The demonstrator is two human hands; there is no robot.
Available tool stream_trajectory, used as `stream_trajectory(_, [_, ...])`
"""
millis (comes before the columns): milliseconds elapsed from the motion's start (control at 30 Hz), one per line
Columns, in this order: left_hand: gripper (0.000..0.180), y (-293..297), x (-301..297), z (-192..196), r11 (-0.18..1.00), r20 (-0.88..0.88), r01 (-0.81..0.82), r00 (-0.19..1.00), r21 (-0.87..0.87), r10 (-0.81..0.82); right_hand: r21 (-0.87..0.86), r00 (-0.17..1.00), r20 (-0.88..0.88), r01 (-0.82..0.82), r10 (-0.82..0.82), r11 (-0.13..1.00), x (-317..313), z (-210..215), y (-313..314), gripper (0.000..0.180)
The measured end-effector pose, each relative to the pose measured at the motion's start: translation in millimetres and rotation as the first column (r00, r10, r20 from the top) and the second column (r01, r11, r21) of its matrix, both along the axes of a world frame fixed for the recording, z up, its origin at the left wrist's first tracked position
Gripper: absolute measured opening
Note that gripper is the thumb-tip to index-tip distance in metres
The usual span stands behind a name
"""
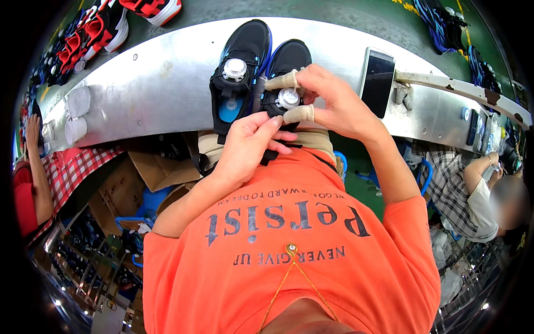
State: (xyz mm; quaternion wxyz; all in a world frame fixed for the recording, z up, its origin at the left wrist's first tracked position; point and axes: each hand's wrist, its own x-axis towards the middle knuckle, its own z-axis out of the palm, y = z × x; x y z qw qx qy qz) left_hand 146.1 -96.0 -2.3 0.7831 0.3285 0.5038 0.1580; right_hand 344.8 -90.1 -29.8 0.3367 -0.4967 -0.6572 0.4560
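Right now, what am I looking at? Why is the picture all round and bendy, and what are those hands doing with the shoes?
The picture comes from a camera worn on a person's head, looking down. Its very wide lens bends straight edges, so the metal workbench looks curved. The orange shirt is the person's own. No machine here, just two bare hands. On the bench stand two black sneakers, each with a round white dial on top. The right hand, with tape on fingertips, pinches the dial of the right sneaker. The left hand touches that sneaker's near end. The left sneaker stands beside it, and a phone lies to the right.
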Motion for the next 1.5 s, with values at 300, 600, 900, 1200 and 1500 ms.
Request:
stream_trajectory(300, [0.026,-8,8,-3,1.0,0.011,0.005,1.0,-0.02,-0.005,-0.034,0.999,0.031,0.03,-0.029,0.999,4,5,-10,0.035])
stream_trajectory(600, [0.029,-2,14,22,0.965,-0.084,0.19,0.975,-0.179,-0.207,-0.328,0.996,-0.076,0.014,-0.041,0.944,22,7,-16,0.03])
stream_trajectory(900, [0.027,73,9,19,0.396,-0.622,0.592,0.781,0.702,-0.066,0.259,0.944,0.259,0.135,-0.203,0.956,0,-54,106,0.038])
stream_trajectory(1200, [0.032,61,-7,15,0.472,-0.582,0.605,0.784,0.641,-0.216,0.13,0.972,0.235,0.001,-0.032,0.992,-52,-73,106,0.039])
stream_trajectory(1500, [0.037,58,-11,11,0.569,-0.594,0.584,0.78,0.579,-0.197,0.147,0.978,0.209,-0.02,-0.011,0.989,-53,-75,107,0.036])
